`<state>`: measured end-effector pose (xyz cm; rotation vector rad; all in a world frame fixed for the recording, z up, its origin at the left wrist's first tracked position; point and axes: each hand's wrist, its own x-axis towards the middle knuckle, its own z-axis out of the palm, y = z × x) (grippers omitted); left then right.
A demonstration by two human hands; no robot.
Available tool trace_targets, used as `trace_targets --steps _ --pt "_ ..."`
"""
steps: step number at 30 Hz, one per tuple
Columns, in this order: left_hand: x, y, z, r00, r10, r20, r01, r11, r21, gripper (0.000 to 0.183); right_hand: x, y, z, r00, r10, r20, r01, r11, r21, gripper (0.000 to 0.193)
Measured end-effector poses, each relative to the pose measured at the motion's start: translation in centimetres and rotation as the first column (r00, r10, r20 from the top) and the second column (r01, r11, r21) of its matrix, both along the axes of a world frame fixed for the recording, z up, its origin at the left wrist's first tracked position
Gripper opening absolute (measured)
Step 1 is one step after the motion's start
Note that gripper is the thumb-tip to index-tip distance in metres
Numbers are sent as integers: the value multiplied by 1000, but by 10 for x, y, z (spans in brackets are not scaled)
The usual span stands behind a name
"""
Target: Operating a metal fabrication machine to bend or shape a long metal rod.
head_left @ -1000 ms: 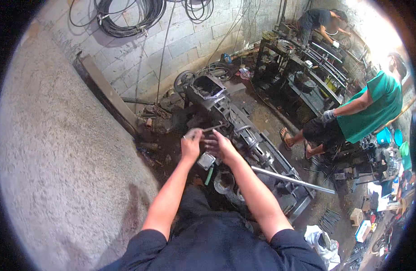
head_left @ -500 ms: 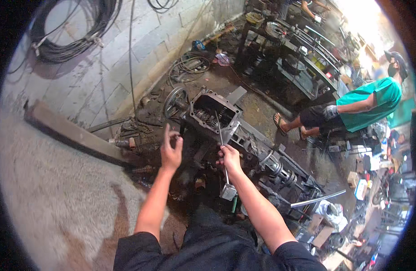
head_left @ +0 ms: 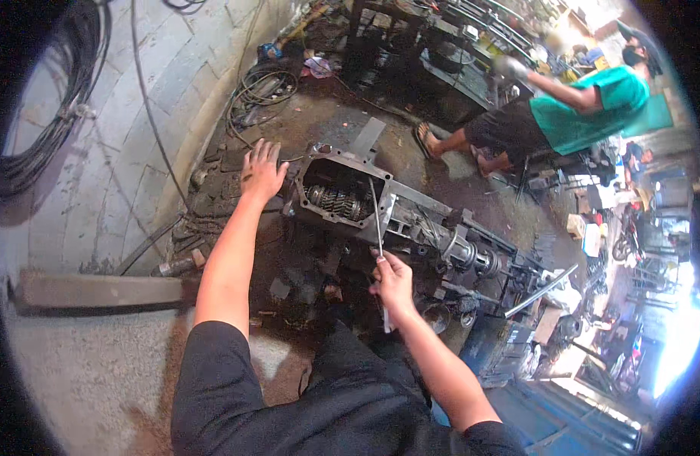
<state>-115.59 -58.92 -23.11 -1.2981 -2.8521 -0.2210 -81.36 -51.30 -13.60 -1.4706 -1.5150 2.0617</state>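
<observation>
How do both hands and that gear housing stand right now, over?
Right hand grips metal rod, tip at opening of gear housing. Left hand open beside housing's left end; contact unclear. Gears exposed inside, nothing seen blocking them.

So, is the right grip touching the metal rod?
Touching: the head view shows the right grip closed around the metal rod, whose shaft sticks out beyond it.

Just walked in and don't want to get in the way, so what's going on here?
A person's right hand grips a long thin metal rod, its far end at the opening of a metal housing with gears showing inside. The left hand is spread open by the housing's left end, holding nothing; whether it touches anything is unclear. Beyond the machine stands a co-worker in a green shirt.
</observation>
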Motion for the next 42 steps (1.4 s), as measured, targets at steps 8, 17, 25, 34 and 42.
trace_targets --steps 8,17,25,34,42 --pt "7 -7 -5 998 41 -45 -40 999 14 71 14 62 81 464 105 880 -884 127 451 16" --pt "8 -8 -10 1000 -18 -16 20 993 117 75 -47 64 113 297 -78 952 -928 -260 268 9" --pt "6 -3 4 995 -10 96 0 995 101 79 -82 105 109 344 13 939 -760 -584 286 7" --pt "-39 11 12 962 -8 272 -7 999 53 97 -128 119 105 294 13 956 -840 -474 265 7" --pt "-45 24 9 935 -73 346 78 997 0 85 -88 125 89 253 -21 967 -925 -297 236 22"
